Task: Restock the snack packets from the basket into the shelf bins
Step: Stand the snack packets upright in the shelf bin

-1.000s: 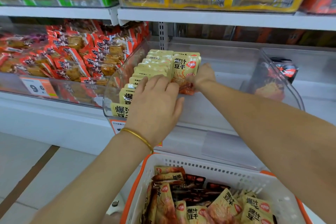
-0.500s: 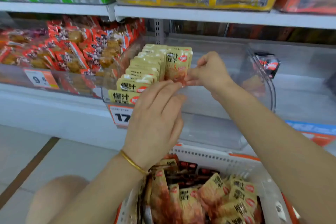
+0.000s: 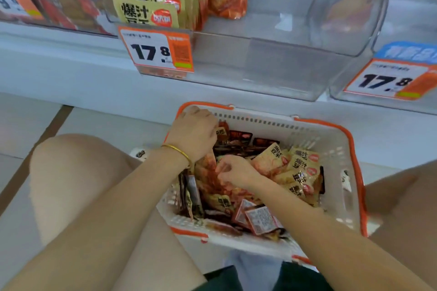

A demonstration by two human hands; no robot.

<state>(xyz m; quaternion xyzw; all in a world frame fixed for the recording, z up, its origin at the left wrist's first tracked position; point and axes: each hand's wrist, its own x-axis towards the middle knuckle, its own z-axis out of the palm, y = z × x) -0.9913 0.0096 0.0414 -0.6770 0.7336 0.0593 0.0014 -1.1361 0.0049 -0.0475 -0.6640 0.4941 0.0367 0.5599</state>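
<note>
Snack packets [image 3: 279,160] lie heaped in the basket [image 3: 331,130], which sits between the person's knees below the shelf bin [image 3: 272,64].

Step in hand: pick-up.
- The right hand [image 3: 233,171] is in the heap, fingertips pinching the edge of an orange-red packet [image 3: 210,168].
- The left hand [image 3: 194,134] curls its fingers down at the basket's far left corner. Whether it grips a packet cannot be told, since its own back hides the fingertips.

The next move calls for lifting the pinched packet free of its neighbours. It should then be stood upright beside the row of yellow packets [image 3: 151,10] on the bin's left side.

Count:
- Hands: two.
- Basket: one.
- Price tags [image 3: 156,51] reading 17.8: two.
- Heaped packets: too overlapped to count.
</note>
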